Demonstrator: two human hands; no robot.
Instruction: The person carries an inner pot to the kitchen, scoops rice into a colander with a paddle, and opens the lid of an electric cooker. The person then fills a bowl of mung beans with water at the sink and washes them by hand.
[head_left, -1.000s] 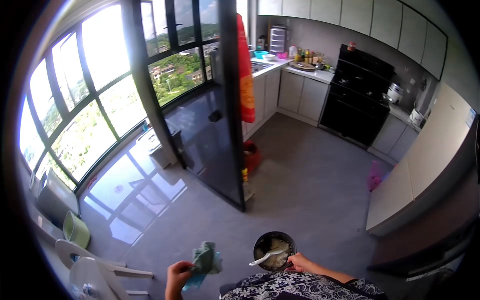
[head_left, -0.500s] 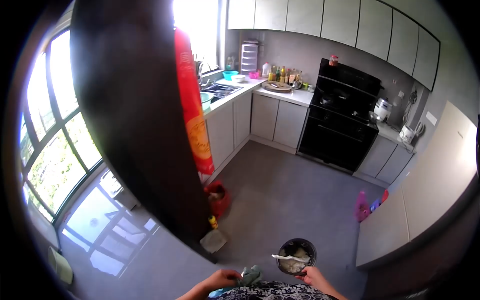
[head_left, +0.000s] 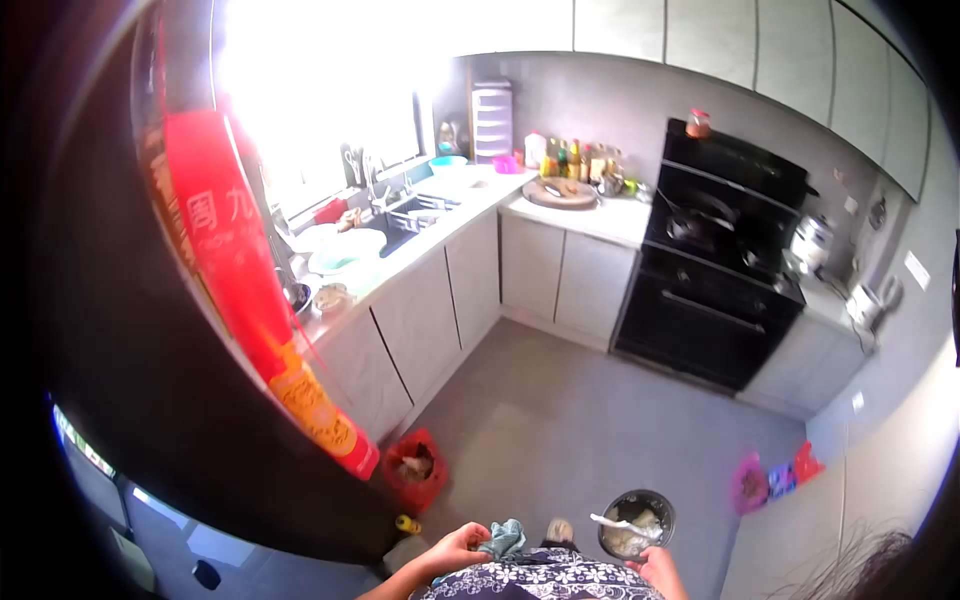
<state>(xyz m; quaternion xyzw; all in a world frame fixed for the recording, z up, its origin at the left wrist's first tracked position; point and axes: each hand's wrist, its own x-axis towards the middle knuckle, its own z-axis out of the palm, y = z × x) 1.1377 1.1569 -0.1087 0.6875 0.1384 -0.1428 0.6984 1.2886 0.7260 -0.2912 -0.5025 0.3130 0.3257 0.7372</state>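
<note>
At the bottom centre my left hand [head_left: 462, 548] is closed on a crumpled grey-green cloth [head_left: 505, 538], close to the patterned clothing. My right hand [head_left: 656, 572] grips the near rim of a dark round pot [head_left: 664, 512]. Inside the pot lies pale food [head_left: 628, 543], which looks like rice, with a white spoon [head_left: 612, 522] resting across it toward the left rim. The pot is held above the grey floor.
A dark door edge [head_left: 130, 300] and red bag [head_left: 225, 240] fill the left. Beyond are the sink [head_left: 405, 225], round board [head_left: 560, 193] and black stove [head_left: 690, 310]. A red-lined bin [head_left: 415, 470] stands left; a pink bag [head_left: 748, 485] sits right.
The view has moved forward into the kitchen, and the counter and sink appear larger. My left hand has come in toward the body with the cloth. The pot stays in my right hand.
</note>
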